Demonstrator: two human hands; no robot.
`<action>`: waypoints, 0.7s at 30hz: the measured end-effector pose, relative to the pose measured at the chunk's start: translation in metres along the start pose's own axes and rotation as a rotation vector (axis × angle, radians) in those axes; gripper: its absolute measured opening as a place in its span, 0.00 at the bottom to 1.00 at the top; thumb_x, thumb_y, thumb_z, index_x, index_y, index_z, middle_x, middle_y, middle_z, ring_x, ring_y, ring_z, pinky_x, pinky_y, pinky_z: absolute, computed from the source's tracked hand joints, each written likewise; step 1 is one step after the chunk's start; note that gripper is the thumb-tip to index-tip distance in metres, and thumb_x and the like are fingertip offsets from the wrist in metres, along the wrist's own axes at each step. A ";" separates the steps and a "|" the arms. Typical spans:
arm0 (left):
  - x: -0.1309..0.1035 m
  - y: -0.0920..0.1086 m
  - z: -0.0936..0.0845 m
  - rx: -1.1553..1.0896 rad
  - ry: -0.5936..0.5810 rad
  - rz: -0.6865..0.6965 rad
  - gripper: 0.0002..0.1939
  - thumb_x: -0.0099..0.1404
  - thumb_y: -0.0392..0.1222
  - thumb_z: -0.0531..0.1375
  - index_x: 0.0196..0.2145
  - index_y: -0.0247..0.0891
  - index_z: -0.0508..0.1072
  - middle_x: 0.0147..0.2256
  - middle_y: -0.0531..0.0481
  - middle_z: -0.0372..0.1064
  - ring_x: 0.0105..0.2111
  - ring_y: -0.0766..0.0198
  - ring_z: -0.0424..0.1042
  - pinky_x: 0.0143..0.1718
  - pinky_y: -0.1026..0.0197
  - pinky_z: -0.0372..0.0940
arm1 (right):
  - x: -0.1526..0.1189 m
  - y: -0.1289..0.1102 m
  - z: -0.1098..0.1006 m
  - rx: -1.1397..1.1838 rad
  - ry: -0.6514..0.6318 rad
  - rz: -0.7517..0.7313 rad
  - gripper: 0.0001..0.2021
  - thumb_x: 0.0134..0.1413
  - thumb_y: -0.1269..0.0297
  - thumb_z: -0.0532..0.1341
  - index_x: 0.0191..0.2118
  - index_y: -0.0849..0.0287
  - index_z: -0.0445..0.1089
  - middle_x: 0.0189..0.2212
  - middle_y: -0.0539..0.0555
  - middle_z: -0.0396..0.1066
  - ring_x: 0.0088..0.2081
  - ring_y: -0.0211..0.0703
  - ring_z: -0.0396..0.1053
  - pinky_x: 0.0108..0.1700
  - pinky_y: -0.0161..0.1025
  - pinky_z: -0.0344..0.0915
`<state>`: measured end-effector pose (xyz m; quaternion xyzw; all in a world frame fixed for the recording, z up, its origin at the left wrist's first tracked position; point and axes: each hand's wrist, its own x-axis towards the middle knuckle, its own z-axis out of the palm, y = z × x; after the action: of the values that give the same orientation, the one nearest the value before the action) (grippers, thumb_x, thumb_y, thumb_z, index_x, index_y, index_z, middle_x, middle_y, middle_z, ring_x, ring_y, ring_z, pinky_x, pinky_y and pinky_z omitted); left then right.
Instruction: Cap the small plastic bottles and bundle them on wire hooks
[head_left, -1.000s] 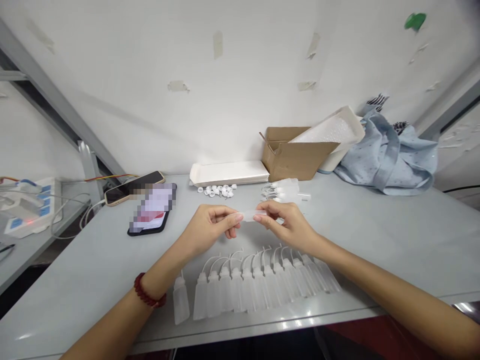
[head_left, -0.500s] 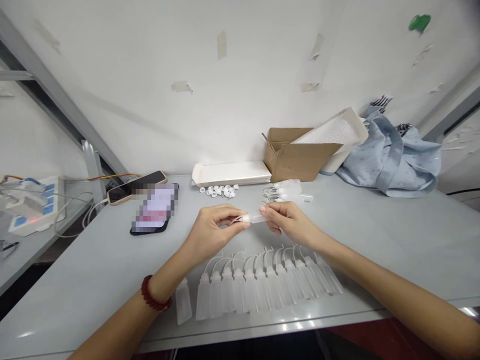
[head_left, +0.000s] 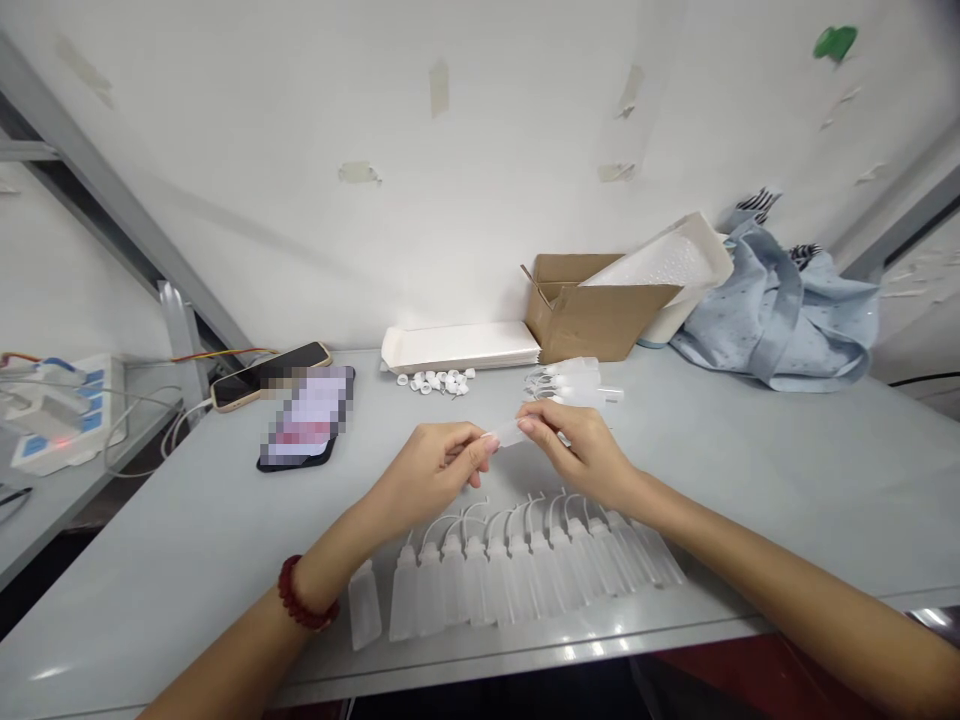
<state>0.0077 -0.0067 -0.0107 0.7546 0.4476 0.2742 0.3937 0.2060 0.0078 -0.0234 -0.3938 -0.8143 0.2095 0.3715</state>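
Note:
Between my two hands, above the middle of the table, lies a small translucent squeeze bottle (head_left: 508,433), held nearly level. My left hand (head_left: 442,462) is closed around its cap end, with thumb and fingers hiding the cap. The other end is pinched by my right hand (head_left: 574,440). Below them, near the table's front edge, a row of similar bottles (head_left: 517,580) lies side by side, most with thin curved tubes at their tops. One bottle (head_left: 365,608) without a visible tube lies apart at the row's left end.
Small white caps (head_left: 435,382) are heaped before a stack of white envelopes (head_left: 461,347). More bottles (head_left: 574,380) lie near an open cardboard box (head_left: 607,320). A blue cloth bag (head_left: 780,310) is at right; two phones (head_left: 311,415) (head_left: 270,375) and a power strip (head_left: 67,410) are at left.
My left hand's fingers have rolled over the bottle's cap end, now covering the cap and tube that showed before. My right hand keeps its hold on the other end.

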 end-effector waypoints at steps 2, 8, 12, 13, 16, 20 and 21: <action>-0.001 0.001 0.003 0.077 0.026 0.039 0.18 0.68 0.43 0.50 0.23 0.36 0.67 0.21 0.53 0.67 0.24 0.67 0.68 0.27 0.66 0.60 | 0.001 0.001 0.000 0.009 -0.037 0.045 0.15 0.64 0.59 0.47 0.28 0.59 0.61 0.20 0.48 0.60 0.23 0.37 0.58 0.27 0.35 0.55; -0.003 -0.002 0.010 0.294 0.130 0.270 0.15 0.67 0.38 0.53 0.22 0.36 0.66 0.21 0.53 0.63 0.22 0.67 0.60 0.24 0.65 0.55 | 0.003 0.004 0.001 -0.004 -0.109 0.113 0.19 0.64 0.56 0.44 0.23 0.56 0.51 0.18 0.45 0.51 0.21 0.35 0.51 0.25 0.36 0.50; -0.004 -0.005 0.011 0.383 0.210 0.379 0.11 0.66 0.38 0.54 0.25 0.36 0.69 0.22 0.52 0.64 0.21 0.67 0.59 0.25 0.64 0.56 | 0.003 0.002 0.001 0.029 -0.130 0.155 0.20 0.64 0.55 0.44 0.21 0.56 0.49 0.17 0.44 0.49 0.20 0.35 0.50 0.25 0.36 0.49; -0.003 -0.006 0.011 0.405 0.223 0.396 0.11 0.66 0.38 0.54 0.26 0.36 0.69 0.22 0.52 0.65 0.21 0.67 0.59 0.25 0.64 0.56 | 0.003 0.002 0.001 0.034 -0.133 0.161 0.20 0.64 0.55 0.44 0.21 0.56 0.49 0.16 0.44 0.49 0.20 0.35 0.50 0.25 0.36 0.49; -0.003 -0.012 0.012 0.489 0.262 0.449 0.10 0.66 0.37 0.53 0.28 0.36 0.70 0.23 0.50 0.68 0.22 0.66 0.63 0.24 0.64 0.58 | 0.003 0.002 0.002 0.041 -0.135 0.180 0.20 0.64 0.54 0.45 0.21 0.56 0.49 0.16 0.44 0.49 0.19 0.35 0.50 0.25 0.36 0.49; -0.003 -0.020 0.014 0.606 0.263 0.501 0.09 0.68 0.35 0.51 0.35 0.35 0.70 0.29 0.46 0.72 0.27 0.63 0.69 0.27 0.63 0.61 | 0.003 0.004 0.006 0.094 -0.135 0.230 0.21 0.63 0.54 0.45 0.20 0.56 0.49 0.16 0.44 0.50 0.19 0.34 0.49 0.24 0.35 0.48; -0.003 -0.020 0.014 0.623 0.254 0.503 0.09 0.68 0.35 0.50 0.36 0.34 0.70 0.30 0.45 0.72 0.27 0.62 0.69 0.28 0.62 0.62 | 0.003 0.005 0.006 0.114 -0.135 0.244 0.21 0.63 0.54 0.45 0.20 0.56 0.49 0.16 0.44 0.50 0.19 0.34 0.49 0.24 0.35 0.48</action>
<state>0.0079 -0.0080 -0.0355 0.8836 0.3557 0.3042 0.0092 0.2024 0.0125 -0.0296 -0.4531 -0.7703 0.3250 0.3093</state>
